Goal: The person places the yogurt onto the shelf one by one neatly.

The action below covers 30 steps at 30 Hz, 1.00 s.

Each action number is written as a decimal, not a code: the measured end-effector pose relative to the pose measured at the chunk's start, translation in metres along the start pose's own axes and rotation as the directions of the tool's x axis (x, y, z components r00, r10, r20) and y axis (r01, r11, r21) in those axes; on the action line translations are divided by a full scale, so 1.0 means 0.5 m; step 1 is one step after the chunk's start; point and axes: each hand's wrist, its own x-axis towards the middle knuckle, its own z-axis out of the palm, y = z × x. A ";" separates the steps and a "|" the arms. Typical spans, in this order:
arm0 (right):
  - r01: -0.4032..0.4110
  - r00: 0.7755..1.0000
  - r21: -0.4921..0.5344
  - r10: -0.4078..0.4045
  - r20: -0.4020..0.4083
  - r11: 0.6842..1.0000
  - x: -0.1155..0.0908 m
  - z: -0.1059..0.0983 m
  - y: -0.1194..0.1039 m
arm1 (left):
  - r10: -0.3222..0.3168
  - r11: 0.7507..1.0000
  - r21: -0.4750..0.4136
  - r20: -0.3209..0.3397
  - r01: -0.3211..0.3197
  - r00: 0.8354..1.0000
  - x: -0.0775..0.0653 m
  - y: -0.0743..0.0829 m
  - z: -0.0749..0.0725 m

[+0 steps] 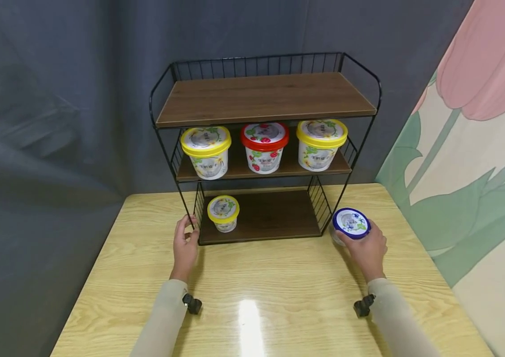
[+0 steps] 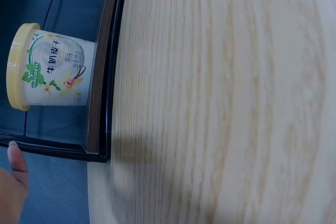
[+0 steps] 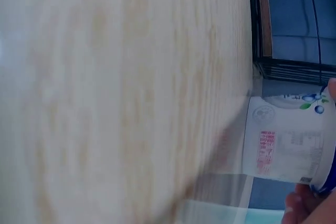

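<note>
My right hand (image 1: pixel 366 250) grips a white paper tub with a blue lid (image 1: pixel 352 223), just outside the rack's lower right corner. In the right wrist view the tub (image 3: pixel 286 139) shows blueberry pictures and red print, with fingers at its lid end. On the left, my left hand (image 1: pixel 185 250) holds the lower front post of the black wire rack (image 1: pixel 193 242), its thumb (image 2: pixel 18 165) at the frame in the left wrist view. Inside, on the bottom shelf near that hand, stands a small yellow-lidded tub (image 1: pixel 223 210), also a yellow-lidded tub (image 2: pixel 55 69) in the left wrist view.
On the middle shelf (image 1: pixel 239 172) stand a left yellow-lidded tub (image 1: pixel 207 151), a red-lidded tub (image 1: pixel 264 148) and a right yellow-lidded tub (image 1: pixel 321 145). The brown top shelf (image 1: pixel 265 96) overhangs them. A dark curtain (image 1: pixel 78 99) hangs behind the wooden table (image 1: pixel 261 277); a flower-painted wall (image 1: pixel 471 148) borders the right.
</note>
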 end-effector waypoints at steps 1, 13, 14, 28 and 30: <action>0.010 1.000 0.011 -0.010 0.007 1.000 0.002 -0.001 0.004 | 0.000 1.000 -0.001 0.002 0.000 1.000 0.000 0.000 0.000; 0.138 0.923 0.173 -0.190 0.334 0.975 0.054 -0.049 0.061 | -0.007 1.000 0.010 0.017 0.007 1.000 0.002 -0.005 -0.002; 0.144 0.912 0.179 -0.200 0.357 0.973 0.059 -0.053 0.064 | -0.010 1.000 0.014 0.016 0.010 1.000 0.002 -0.006 -0.003; 0.161 0.894 0.103 -0.189 0.406 0.982 0.071 -0.061 0.063 | -0.036 0.999 0.010 0.029 0.036 0.999 0.002 -0.009 -0.004; 0.156 0.915 0.101 -0.182 0.361 0.983 0.064 -0.053 0.058 | -0.031 0.999 0.009 0.031 0.031 0.999 0.002 -0.005 -0.005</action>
